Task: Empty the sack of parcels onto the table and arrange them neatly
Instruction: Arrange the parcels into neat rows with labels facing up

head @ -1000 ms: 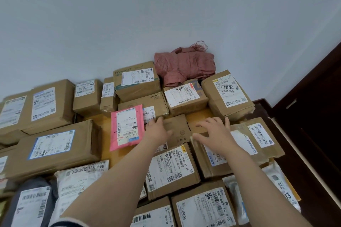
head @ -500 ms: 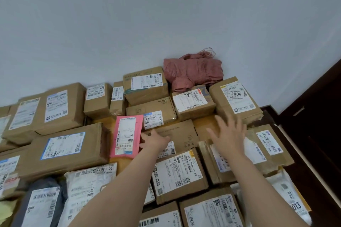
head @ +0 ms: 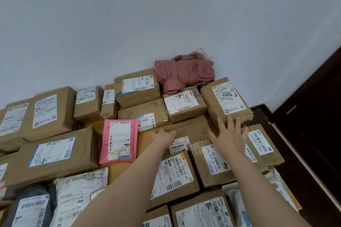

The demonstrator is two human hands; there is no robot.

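Several taped brown parcels cover the wooden table. The crumpled pink sack lies at the back against the wall, on top of the parcels. My left hand presses on the near left corner of a flat brown box in the middle, its fingers bent onto the cardboard. Over the parcels to its right, my right hand has its fingers spread, with the fingertips at the front face of the box labelled 2004. A pink mailer lies just left of my left hand.
Large brown boxes fill the table's left side. White and grey poly bags lie at the near left. Beyond the table's right edge there is dark wooden furniture. A bare white wall rises behind.
My right hand lifted off the labelled parcel and reached farther back to the 2004 box. My left hand slid to the flat box's left corner. The view tilted upward.
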